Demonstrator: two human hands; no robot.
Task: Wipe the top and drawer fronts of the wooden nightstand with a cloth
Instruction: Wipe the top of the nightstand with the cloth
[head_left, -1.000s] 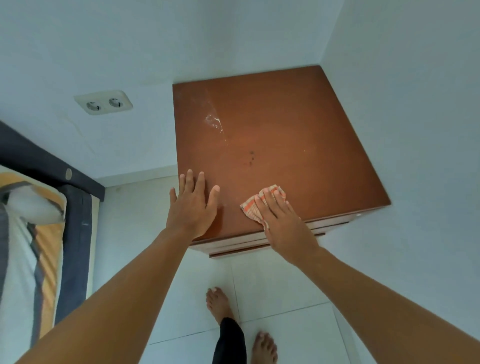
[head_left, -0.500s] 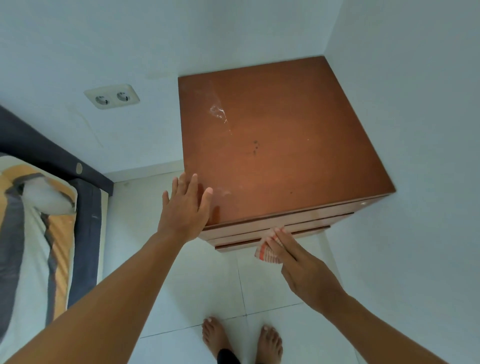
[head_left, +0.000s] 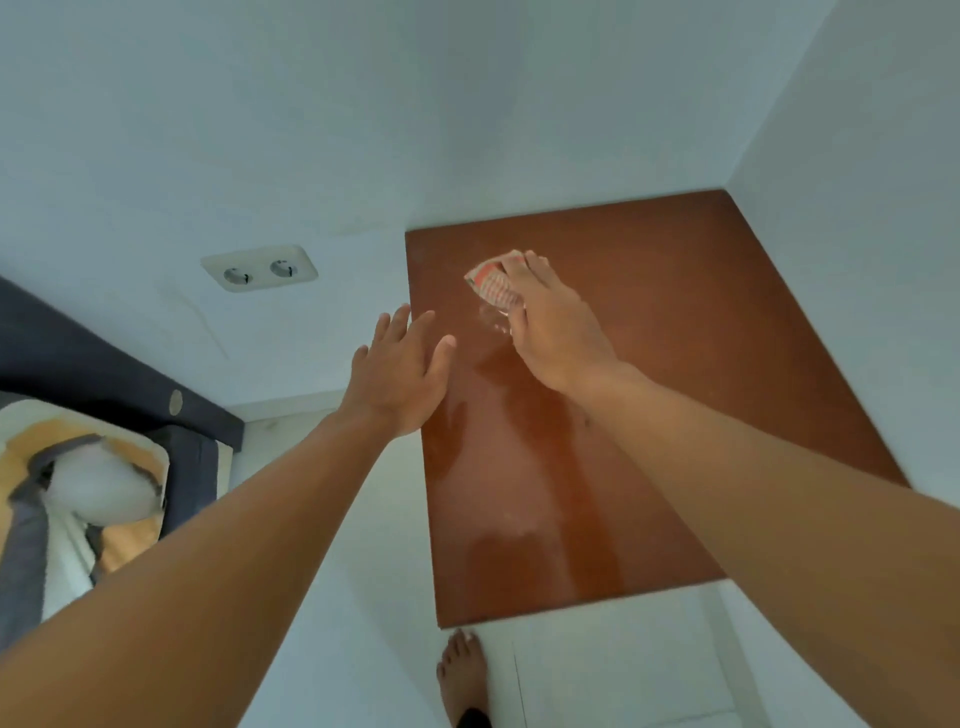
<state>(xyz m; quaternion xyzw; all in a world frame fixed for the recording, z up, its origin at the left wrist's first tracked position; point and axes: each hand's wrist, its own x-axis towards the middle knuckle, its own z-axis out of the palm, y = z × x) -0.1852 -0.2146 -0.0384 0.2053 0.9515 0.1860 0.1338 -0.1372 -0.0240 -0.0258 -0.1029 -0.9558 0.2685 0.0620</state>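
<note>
Right hand (head_left: 556, 332) grips 1 cloth (head_left: 488, 283); 1 nightstand (head_left: 701, 364).

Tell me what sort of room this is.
Most likely a bedroom: a wooden nightstand stands in the wall corner, a bed with striped bedding lies to its left, and a double wall socket sits between them.

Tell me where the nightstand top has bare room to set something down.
Widest patch: the right half of the nightstand top, between the right forearm and the side wall. A narrower strip lies by the front edge, between the top's left edge and that forearm. Crowded: the far left corner, where the right hand holds the cloth and the left hand is alongside.
</note>
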